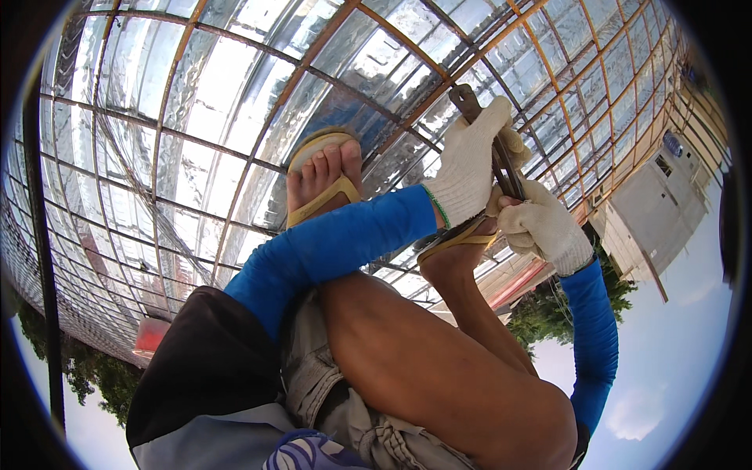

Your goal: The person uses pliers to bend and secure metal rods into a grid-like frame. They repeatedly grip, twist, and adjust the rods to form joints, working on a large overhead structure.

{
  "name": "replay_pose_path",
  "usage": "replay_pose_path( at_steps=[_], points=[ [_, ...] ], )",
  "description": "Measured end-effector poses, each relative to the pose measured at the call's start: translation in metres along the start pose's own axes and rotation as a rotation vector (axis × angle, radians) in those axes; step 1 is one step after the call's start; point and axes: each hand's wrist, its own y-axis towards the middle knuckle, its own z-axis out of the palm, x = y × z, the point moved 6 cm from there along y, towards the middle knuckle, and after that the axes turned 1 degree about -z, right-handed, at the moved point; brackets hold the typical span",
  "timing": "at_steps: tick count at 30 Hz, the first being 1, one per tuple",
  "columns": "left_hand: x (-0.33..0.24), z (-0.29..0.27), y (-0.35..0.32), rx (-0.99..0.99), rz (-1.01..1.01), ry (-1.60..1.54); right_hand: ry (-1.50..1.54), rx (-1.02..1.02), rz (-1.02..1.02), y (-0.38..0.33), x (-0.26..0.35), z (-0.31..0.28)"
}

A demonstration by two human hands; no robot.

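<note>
Rusty end-cutting pincers (465,102) slant across the upper right, with their jaws against a crossing of the rebar grid (421,110). My left hand (472,159), in a white knit glove, is closed around the upper part of the handles just below the jaws. My right hand (544,223), gloved the same way, is closed at the lower handle ends, and a bare bit of a finger or thumb shows there. Whether a wire sits in the jaws is too small to tell. Blue sleeves cover both forearms.
Shiny silvery sheeting (215,86) lies beneath the bars. My sandalled left foot (323,176) rests on the grid, the other beside my hands. Loose thin wires (145,184) lie at left. A dark pole (43,235) stands at far left, a pale building (654,211) at right.
</note>
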Motion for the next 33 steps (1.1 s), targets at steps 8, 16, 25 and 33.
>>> replay_pose_path(
  at_steps=[8, 16, 25, 33],
  points=[
    [0.004, -0.003, 0.007, 0.027, 0.066, -0.011, -0.681, -0.57, -0.391, -0.011, 0.017, 0.012],
    [0.012, -0.006, 0.005, 0.034, -0.033, -0.073, 0.123, 0.075, -0.099, -0.003, -0.015, 0.0],
    [0.006, -0.01, 0.008, 0.029, 0.035, 0.003, 0.043, -0.111, -0.188, 0.003, 0.005, 0.01],
    [0.01, -0.007, 0.01, -0.11, 0.052, 0.124, -0.226, -0.295, -0.517, 0.012, -0.019, 0.007]
  ],
)
